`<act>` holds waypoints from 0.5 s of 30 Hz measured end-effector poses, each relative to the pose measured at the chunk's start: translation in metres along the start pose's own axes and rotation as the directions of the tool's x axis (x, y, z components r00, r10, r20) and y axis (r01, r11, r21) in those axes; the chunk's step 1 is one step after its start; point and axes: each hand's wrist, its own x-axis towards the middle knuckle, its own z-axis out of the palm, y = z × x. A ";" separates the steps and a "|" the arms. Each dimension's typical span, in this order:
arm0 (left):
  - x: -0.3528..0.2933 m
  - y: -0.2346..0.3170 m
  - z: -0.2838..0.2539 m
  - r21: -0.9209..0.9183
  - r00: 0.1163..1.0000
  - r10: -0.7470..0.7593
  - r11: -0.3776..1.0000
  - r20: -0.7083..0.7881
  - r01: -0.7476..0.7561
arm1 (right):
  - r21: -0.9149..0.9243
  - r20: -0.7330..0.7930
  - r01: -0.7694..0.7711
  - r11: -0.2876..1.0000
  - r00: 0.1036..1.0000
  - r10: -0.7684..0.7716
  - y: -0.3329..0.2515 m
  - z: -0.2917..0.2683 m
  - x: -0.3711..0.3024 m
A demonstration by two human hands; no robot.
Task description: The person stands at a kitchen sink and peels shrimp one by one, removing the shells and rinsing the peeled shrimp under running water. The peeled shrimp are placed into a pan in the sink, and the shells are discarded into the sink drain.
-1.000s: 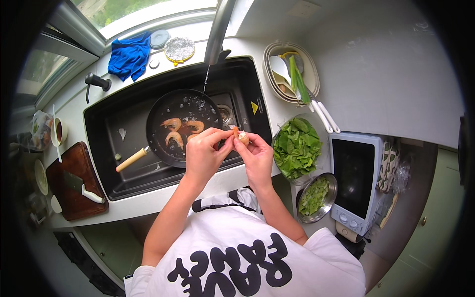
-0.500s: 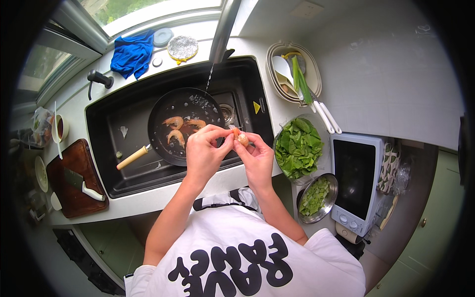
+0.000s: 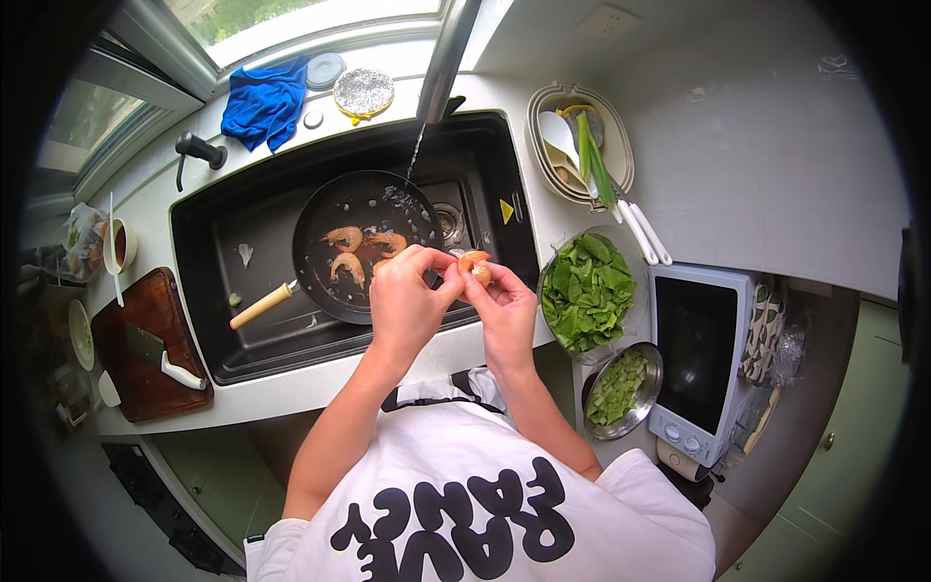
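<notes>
Pinching curled orange shrimp with left hand and right hand; partly blocking round black pan, apparently another shrimp; near green leaves.

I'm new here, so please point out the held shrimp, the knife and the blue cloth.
Held shrimp [image 3: 473, 260], head view: its orange curved body.
Knife [image 3: 177, 370], head view: its white handle.
Blue cloth [image 3: 263, 104], head view: its middle.

Worn on the head, the wide fisheye view looks steeply down from fairly near, setting the left hand and right hand mid-frame, the shirt bottom centre, the window upper left.
</notes>
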 end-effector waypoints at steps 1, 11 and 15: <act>0.001 0.003 -0.002 -0.019 1.000 -0.019 1.000 0.018 0.020 | -0.006 -0.022 -0.012 1.000 1.000 0.012 -0.001 0.000 0.000; -0.007 0.005 -0.004 0.091 0.995 0.092 0.992 -0.035 -0.088 | -0.035 -0.042 -0.027 0.999 0.999 0.025 0.000 0.001 -0.001; -0.006 0.002 -0.007 0.147 0.992 0.129 0.981 -0.013 -0.125 | -0.086 0.012 -0.028 0.996 0.999 0.030 -0.001 -0.003 -0.001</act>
